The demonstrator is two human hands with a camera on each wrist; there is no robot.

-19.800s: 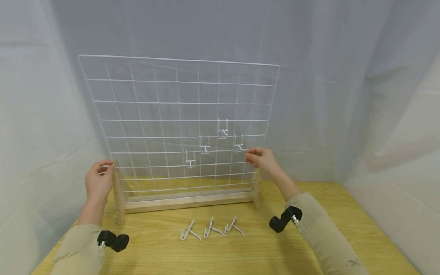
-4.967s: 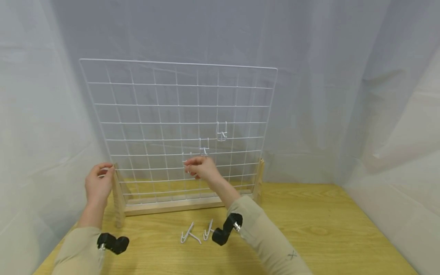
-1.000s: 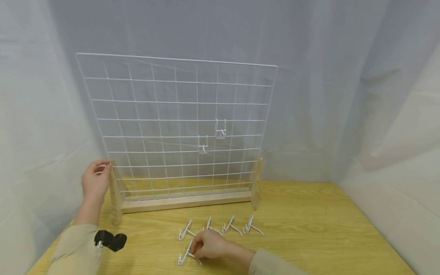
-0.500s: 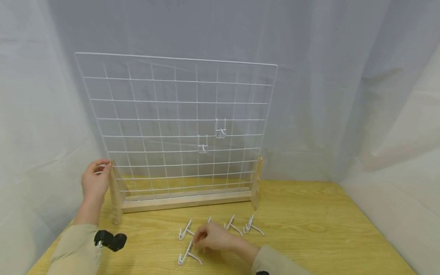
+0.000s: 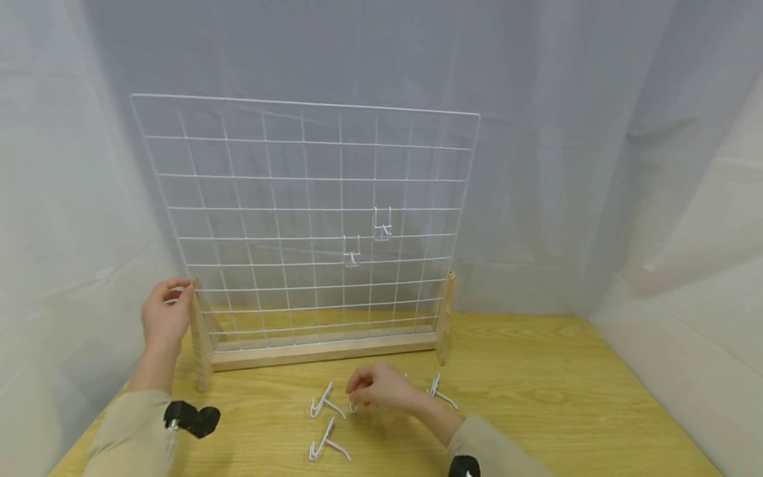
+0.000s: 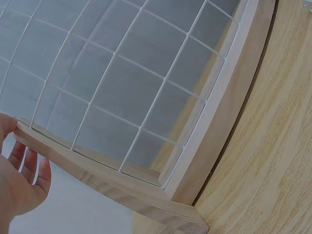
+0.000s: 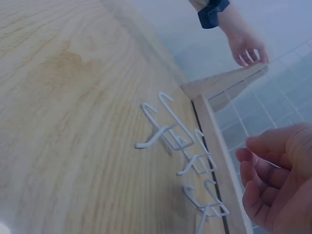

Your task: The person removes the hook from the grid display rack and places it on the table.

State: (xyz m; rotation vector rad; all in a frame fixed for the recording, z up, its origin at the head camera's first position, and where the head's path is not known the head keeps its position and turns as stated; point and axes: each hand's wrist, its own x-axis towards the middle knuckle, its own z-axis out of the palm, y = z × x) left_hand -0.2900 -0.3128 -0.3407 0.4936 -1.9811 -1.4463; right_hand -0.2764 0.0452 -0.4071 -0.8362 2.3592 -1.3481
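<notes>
My two hands are well apart. With my left hand [image 5: 163,315] I pinch the top of the stand's left post [image 5: 201,344], thumb and fingers on the wood. My right hand [image 5: 384,387] is over the hooks, palm side down, fingers loosely bent; the right wrist view shows nothing in its grasp. A partly hidden hook [image 5: 353,407] shows just under its fingertips, and the tip of another hook [image 5: 405,376] pokes out behind it. To its left on the surface [image 5: 536,384] lie a rear hook [image 5: 323,399] and a front hook [image 5: 325,439]; to its right lies a side hook [image 5: 436,389]. The white grid [image 5: 306,104] stands in the wooden stand behind them, with an upper hook [image 5: 383,228] and a lower hook [image 5: 352,257] hanging on it, the lower one further left. Pale sheets [image 5: 536,165] hang around, and each sleeve [image 5: 134,430] of mine carries a black mount [image 5: 189,418].
</notes>
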